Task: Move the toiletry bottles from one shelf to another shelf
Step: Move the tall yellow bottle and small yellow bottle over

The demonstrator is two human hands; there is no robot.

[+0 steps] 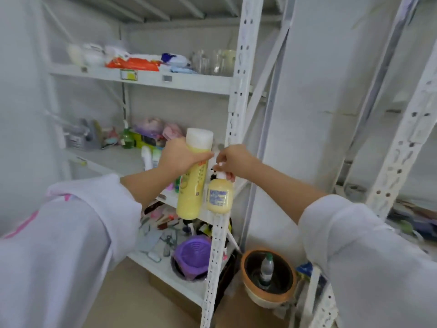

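My left hand grips a tall pale yellow bottle with a wide white cap just below that cap, holding it in front of the middle shelf. My right hand pinches the white pump top of a smaller round yellow bottle that hangs beside the tall one, close to the white perforated shelf post. A white bottle and a green bottle stand further back on the middle shelf.
The top shelf carries packets, wipes and glass jars. On the bottom shelf lie a purple bowl and scattered small items. A brown-rimmed bowl with a bottle in it sits on the floor. A second rack stands at the right.
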